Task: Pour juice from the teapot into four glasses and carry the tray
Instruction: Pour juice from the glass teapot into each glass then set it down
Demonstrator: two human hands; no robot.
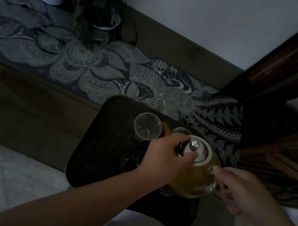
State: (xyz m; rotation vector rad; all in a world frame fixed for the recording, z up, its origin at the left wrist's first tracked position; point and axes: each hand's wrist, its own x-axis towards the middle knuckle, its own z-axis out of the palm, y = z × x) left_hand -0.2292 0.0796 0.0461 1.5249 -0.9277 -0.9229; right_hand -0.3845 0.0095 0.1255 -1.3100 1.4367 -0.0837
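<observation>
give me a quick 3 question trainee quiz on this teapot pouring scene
1. True or false: the left hand rests on the teapot lid.
2. Which hand holds the teapot handle? A) left B) right C) neither
3. Fill in: the glasses stand on a dark ____.

Key
1. True: its fingers sit around the lid knob.
2. B: the right hand grips the glass handle.
3. Tray: the clear glass stands on the tray.

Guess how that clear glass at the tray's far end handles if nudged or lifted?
The clear glass looks empty, so probably light. Tall for its base, so a sideways nudge may tip it. Thin and smooth-looking walls suggest it is slippery, perhaps fragile; it stands on the dark tray.
</observation>
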